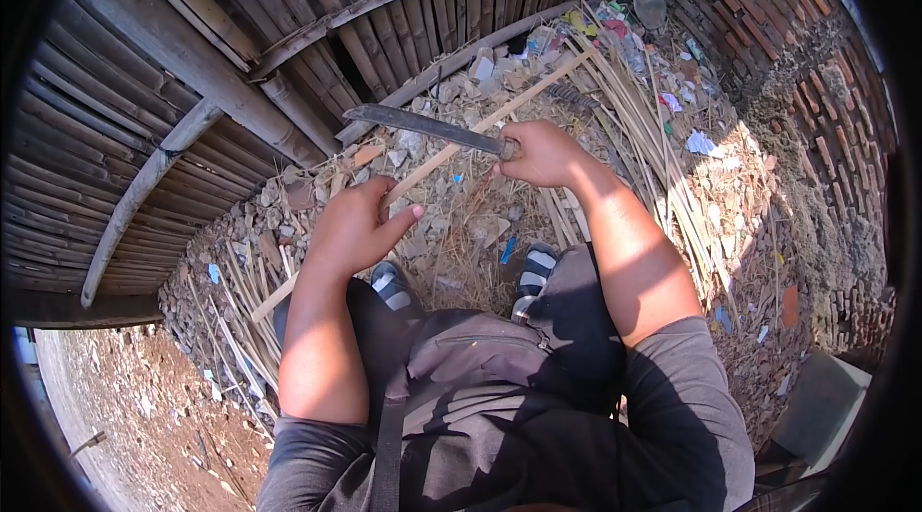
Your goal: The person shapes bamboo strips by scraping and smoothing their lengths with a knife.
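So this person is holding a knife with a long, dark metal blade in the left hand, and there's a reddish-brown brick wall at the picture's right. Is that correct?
Not quite: the knife with a long, dark metal blade is in the right hand, as the head view shows. The reddish-brown brick wall is indeed at the picture's right.

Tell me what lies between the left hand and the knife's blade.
In the head view, a stretch of pale strip runs from the left hand to where the knife's blade crosses it; rubble-strewn ground shows around it.
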Motion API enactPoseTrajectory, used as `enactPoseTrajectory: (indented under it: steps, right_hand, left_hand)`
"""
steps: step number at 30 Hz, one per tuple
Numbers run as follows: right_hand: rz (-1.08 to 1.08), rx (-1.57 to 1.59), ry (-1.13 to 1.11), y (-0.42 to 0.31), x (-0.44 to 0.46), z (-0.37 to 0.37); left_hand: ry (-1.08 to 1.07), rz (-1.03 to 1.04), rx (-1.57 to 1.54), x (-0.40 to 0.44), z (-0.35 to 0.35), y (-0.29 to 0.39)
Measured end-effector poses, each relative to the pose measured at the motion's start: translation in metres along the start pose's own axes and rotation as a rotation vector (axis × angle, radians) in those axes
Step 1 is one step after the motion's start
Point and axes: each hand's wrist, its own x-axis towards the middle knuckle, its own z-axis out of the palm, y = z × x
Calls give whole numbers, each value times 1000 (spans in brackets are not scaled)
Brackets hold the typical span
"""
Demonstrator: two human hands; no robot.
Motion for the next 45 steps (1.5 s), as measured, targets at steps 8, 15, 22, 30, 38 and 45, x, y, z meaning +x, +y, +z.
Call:
enactPoseTrajectory:
  steps: [8, 15, 22, 30, 38, 45]
  right_hand:
    - [7, 47, 63, 13, 2, 0]
    - [-121, 19, 56, 9, 0, 0]
    - [33, -24, 128, 0, -4, -13]
    - [80, 159, 257, 23, 2, -16]
    - [-117, -35, 133, -7, -8, -6]
    - [143, 294, 282, 19, -6, -25]
  left_hand:
    - [26, -14, -26, -1, -2, 2]
    - [75, -10, -66, -2, -3, 5]
    - [131, 2, -77, -1, -6, 8]
    - [118, -47, -116, -4, -6, 0]
    - [113, -27, -158, 0, -4, 4]
    - [82, -96, -167, -3, -8, 1]
